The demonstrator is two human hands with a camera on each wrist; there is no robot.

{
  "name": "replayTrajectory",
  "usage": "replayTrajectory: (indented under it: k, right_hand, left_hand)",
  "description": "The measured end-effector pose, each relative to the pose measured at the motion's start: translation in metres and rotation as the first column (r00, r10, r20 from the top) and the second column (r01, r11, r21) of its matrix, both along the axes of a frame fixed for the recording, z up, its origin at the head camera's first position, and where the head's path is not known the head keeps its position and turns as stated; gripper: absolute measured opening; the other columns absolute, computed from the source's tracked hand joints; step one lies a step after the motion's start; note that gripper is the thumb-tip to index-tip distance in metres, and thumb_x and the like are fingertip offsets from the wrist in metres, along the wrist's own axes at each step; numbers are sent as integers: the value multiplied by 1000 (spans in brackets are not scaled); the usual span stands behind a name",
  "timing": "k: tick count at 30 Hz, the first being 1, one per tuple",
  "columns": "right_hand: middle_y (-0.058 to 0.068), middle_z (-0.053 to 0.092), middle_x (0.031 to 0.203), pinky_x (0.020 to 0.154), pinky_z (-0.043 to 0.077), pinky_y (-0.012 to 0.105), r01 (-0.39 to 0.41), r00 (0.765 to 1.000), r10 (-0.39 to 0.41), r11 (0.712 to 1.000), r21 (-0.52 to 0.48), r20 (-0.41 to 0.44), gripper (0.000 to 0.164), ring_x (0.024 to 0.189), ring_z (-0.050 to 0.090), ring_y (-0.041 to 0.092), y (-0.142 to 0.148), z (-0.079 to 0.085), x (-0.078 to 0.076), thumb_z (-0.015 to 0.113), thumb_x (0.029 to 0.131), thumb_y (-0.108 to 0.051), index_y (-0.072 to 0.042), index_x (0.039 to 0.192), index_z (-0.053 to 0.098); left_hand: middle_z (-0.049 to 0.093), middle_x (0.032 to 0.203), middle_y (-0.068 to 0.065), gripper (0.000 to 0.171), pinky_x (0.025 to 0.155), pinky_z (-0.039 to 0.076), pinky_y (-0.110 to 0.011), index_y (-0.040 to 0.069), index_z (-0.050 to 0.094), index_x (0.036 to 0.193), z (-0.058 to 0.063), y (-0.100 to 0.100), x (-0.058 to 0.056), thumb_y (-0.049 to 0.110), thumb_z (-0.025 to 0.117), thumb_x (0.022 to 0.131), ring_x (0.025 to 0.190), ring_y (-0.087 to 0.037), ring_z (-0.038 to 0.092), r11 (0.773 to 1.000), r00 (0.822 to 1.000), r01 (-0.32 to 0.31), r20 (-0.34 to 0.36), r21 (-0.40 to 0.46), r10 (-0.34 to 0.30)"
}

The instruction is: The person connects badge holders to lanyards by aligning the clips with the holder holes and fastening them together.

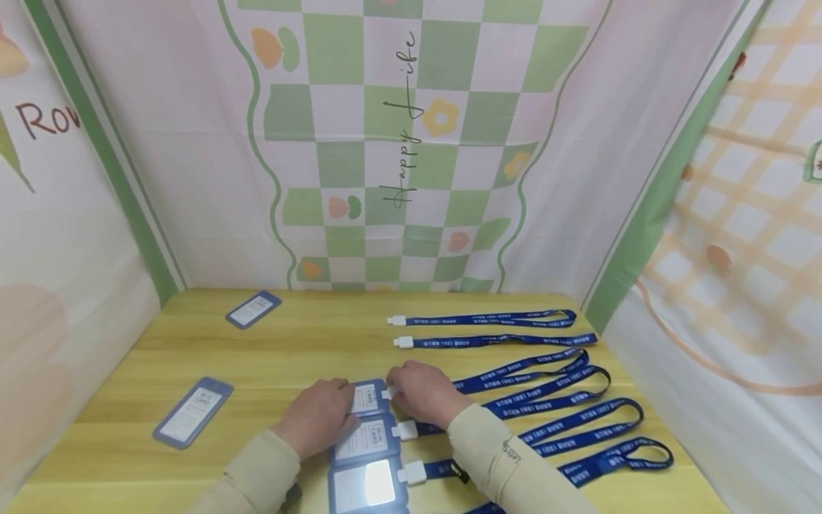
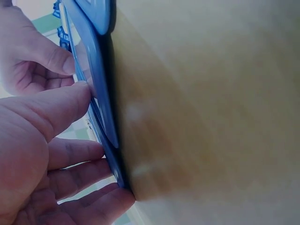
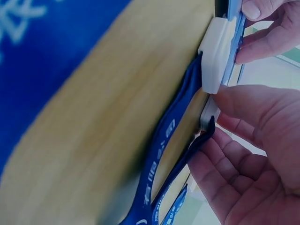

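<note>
My left hand (image 1: 319,416) holds the left side of a blue-framed ID card holder (image 1: 369,398), the farthest in a column of several. In the left wrist view its thumb (image 2: 70,105) lies on the frame, with the other fingers along the far edge. At that holder's right end, my right hand (image 1: 424,391) pinches the white clip (image 3: 209,112) of a blue printed lanyard (image 3: 185,157). Nearer to me lie a second card holder (image 1: 367,437) and a third one (image 1: 347,489), each with a white clip at its right end. Fingers partly hide the farthest holder.
Two more card holders, one near (image 1: 193,412) and one far (image 1: 253,309), lie apart on the table's left side. Toward the back right are two lanyards, one farther (image 1: 488,319) and one nearer (image 1: 494,342). Several looped lanyards stretch rightward under my right forearm. Patterned curtains (image 1: 411,143) enclose the table.
</note>
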State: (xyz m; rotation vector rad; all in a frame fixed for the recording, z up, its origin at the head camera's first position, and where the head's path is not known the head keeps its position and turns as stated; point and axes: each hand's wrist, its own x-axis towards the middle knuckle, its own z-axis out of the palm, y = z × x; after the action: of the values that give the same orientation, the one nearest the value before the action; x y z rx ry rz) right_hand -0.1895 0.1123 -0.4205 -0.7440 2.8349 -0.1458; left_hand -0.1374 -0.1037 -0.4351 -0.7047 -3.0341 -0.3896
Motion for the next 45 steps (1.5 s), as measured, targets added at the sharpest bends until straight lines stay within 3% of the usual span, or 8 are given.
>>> replayTrajectory:
  k: [11,24,31,38,45]
  right_hand:
    - [0,74,119,96,61,41,51,997,-47,997,-65,63,33,111,70,20,3,3,-8,64,102,-37,-20,129,71]
    - [8,73,123,97,61,43,120,988,-128,989,-92,-86,32,113,69,26,7,4,-30,69,100,-26,-15,130,70]
    - [12,74,118,94,61,44,94,980,-104,993,-67,-169,30,109,69,29,6,7,-41,70,101,-21,-11,129,70]
    - [12,69,134,107,55,50,167,981,-171,985,-50,-91,35,126,63,32,1,7,-50,65,102,-21,-17,137,66]
    - [14,56,153,117,46,56,192,979,-194,981,-37,-59,44,142,51,35,-3,5,-53,59,105,-22,-19,149,56]
  left_hand:
    - [70,127,-21,36,97,60,-52,-1,69,124,-2,3,-3,25,71,98,109,-38,70,999,999,-43,-2,-29,43]
    - [72,122,-21,33,92,62,-51,-1,72,117,-5,3,-3,21,77,93,102,-37,72,999,998,-33,-46,-42,31]
    - [72,120,-20,34,90,63,-49,0,72,118,-4,3,-2,22,77,93,101,-35,72,998,998,-39,-52,-50,37]
    - [72,120,-19,36,91,63,-49,-1,71,120,-2,3,-1,22,77,93,101,-35,72,998,999,-42,-36,-47,40]
    - [72,121,-19,35,92,62,-49,-1,71,121,-2,2,-2,21,76,94,102,-35,71,998,998,-42,-46,-39,40]
